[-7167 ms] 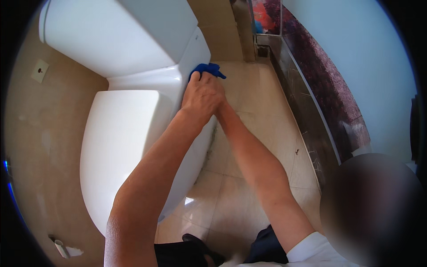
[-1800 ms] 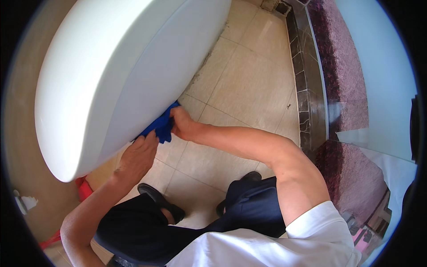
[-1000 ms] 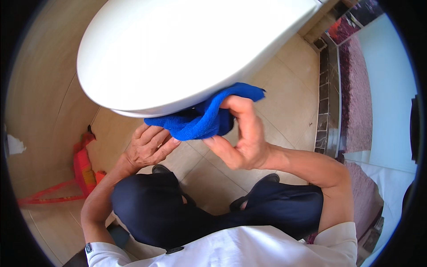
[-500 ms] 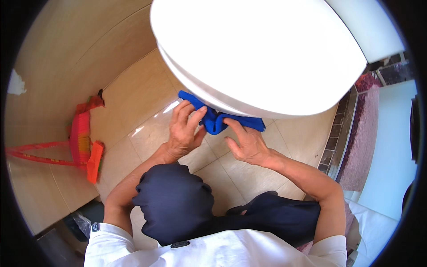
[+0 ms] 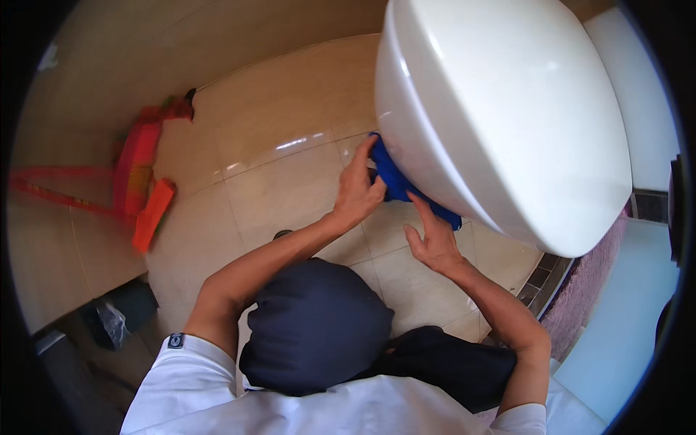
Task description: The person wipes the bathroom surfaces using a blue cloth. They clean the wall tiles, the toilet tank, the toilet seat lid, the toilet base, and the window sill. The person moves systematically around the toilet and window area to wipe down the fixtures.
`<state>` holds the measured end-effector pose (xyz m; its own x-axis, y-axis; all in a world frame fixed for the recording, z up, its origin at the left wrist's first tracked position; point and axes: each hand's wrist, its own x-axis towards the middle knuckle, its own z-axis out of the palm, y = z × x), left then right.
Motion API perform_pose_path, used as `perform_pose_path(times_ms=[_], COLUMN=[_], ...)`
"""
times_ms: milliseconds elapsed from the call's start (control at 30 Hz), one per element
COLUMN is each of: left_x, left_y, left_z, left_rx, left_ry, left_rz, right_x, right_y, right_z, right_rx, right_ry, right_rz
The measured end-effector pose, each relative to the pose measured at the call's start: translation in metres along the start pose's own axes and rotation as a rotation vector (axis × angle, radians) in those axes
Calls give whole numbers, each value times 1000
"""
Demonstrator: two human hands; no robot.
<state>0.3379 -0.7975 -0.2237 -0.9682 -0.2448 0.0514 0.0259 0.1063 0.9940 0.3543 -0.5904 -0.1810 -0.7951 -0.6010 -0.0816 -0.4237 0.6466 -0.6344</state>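
Observation:
A blue cloth lies against the lower side of a glossy white toilet, just under its curved rim. My left hand has its fingers closed on the cloth's left part. At the cloth's right part is my right hand, the index finger on the fabric and the thumb sticking out apart from it. The other fingertips of the right hand are tucked behind the cloth and partly hidden. Beneath my forearms are my knees in dark trousers.
By the left wall a red broom stands next to an orange piece. A dark bin with a clear bag is at lower left. Beige floor tiles run under the toilet. A purplish mat lies at right.
The view has turned, so the toilet appears farther right and shows more of its side. Both hands stay on the blue cloth, and my left arm reaches farther forward.

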Motion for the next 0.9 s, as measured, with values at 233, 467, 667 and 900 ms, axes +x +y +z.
perform_pose_path(times_ms=[233,467,667,900], left_x=[2,12,8,38], left_y=[-58,-65,-38,112], left_z=[37,42,9,-53], left_rx=[-375,-454,-364,-211], left_ry=[-194,-180,64,237], left_rz=[-264,-397,-242,223], right_x=[-3,13,29,35], right_y=[62,55,-39,-132], right_z=[29,19,-6,-55], right_rx=[-171,-110,110,186], right_ry=[-73,-172,-177,141], right_rz=[164,301,132,-332])
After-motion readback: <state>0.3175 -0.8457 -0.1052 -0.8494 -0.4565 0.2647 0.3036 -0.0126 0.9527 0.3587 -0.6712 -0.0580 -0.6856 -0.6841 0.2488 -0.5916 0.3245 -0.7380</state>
